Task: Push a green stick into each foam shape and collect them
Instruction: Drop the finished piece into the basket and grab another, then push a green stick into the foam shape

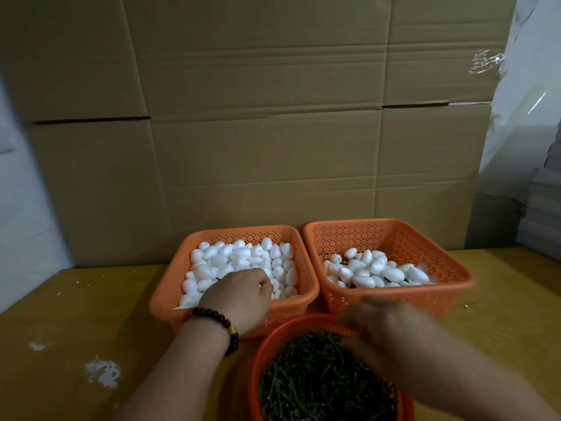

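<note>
Nearest the camera, a round red basket (274,338) full of green sticks (321,381) sits on the yellow tabletop (91,299), partly under the right forearm. The right hand (382,320) hovers over the far rim of that basket and is smeared by motion blur; its grip cannot be told, nor whether it holds a stick. Just left of it, the left hand (239,299), with a dark bead bracelet (220,326) at the wrist, reaches over the near wall of the left orange basket (176,268), fingers curled down into the heap of white egg-shaped foam shapes (236,259); whether that grip has closed on one is hidden by the knuckles. Beyond the right hand stands the right orange basket (425,247), touching the left one, holding a smaller pile of foam shapes (376,268) with dark stick ends showing between some of them. Behind both baskets a wall of flattened cardboard (258,117) stands upright. White smears (101,372) mark the tabletop well left of the left forearm.
</note>
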Demonstrator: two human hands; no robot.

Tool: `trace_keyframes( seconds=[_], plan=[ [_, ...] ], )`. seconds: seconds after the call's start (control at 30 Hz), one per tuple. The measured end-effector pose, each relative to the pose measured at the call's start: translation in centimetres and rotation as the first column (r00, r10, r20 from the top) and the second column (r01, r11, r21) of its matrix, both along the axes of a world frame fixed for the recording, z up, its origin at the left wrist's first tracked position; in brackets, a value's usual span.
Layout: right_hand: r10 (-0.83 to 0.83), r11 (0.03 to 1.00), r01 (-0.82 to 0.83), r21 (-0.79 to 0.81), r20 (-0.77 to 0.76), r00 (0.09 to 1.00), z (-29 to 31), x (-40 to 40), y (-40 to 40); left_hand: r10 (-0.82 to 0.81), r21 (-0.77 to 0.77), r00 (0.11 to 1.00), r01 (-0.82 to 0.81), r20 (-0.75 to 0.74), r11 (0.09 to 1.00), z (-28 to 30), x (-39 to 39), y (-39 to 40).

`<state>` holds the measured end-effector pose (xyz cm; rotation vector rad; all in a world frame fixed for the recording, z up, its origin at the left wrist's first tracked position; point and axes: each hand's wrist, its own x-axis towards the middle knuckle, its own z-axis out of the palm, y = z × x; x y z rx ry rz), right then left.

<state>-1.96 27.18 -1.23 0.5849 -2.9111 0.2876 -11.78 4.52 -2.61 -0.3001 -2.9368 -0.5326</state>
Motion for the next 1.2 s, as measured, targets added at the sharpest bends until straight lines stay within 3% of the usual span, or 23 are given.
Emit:
trace_keyframes(
  seconds=[0.13,0.27,0.37,0.5,0.6,0.8,0.9,0.97,1.03,1.13,1.2],
  plan=[
    [0.114,0.987,-0.135,0.090,0.207,0.972,-1.7,0.8,-2.6,0.040,-0.150,0.986,-0.015,0.163,0.989,1.2,-2.5,-0.4],
    [0.182,0.962,-0.214,0.167,0.190,0.965,-3.5,1.0,-3.4,-0.023,-0.181,0.900,0.113,0.436,0.977,2.0,-3.7,-0.4],
    [0.190,0.934,-0.231,0.271,0.169,0.967,-4.1,1.0,-4.0,-0.072,-0.193,0.862,0.192,0.502,0.962,2.1,-4.4,-0.1],
    [0.209,0.919,-0.237,0.315,0.122,0.970,-3.9,1.2,-4.7,-0.091,-0.324,0.864,0.281,0.495,0.903,2.1,-4.9,0.5],
    [0.214,0.931,-0.193,0.309,-0.036,0.976,-3.2,1.2,-4.6,-0.090,-0.314,0.849,0.288,0.520,0.905,2.0,-5.4,0.5],
    [0.257,0.940,-0.264,0.217,0.059,0.965,-3.8,0.8,-4.4,-0.132,-0.340,0.929,0.254,0.345,0.906,0.5,-6.1,0.2],
    [0.261,0.946,-0.272,0.175,0.083,0.962,-3.4,0.7,-4.3,-0.142,-0.388,0.977,0.194,0.159,0.901,0.2,-6.2,-0.4],
    [0.264,0.945,-0.276,0.175,0.088,0.961,-3.3,0.6,-4.3,-0.197,-0.262,0.978,0.209,0.073,0.942,0.2,-6.1,-0.6],
    [0.267,0.945,-0.281,0.167,0.101,0.958,-3.3,0.6,-4.4,-0.249,0.011,0.966,0.249,0.065,0.968,0.4,-5.5,-0.6],
    [0.268,0.947,-0.280,0.156,0.094,0.959,-3.4,0.6,-4.3,-0.317,0.429,0.947,0.264,0.056,0.864,1.0,-4.0,-0.4],
    [0.262,0.949,-0.274,0.155,0.091,0.961,-3.5,0.5,-4.3,-0.336,0.566,0.942,0.287,-0.019,0.773,1.3,-2.8,-0.3]
  ],
)
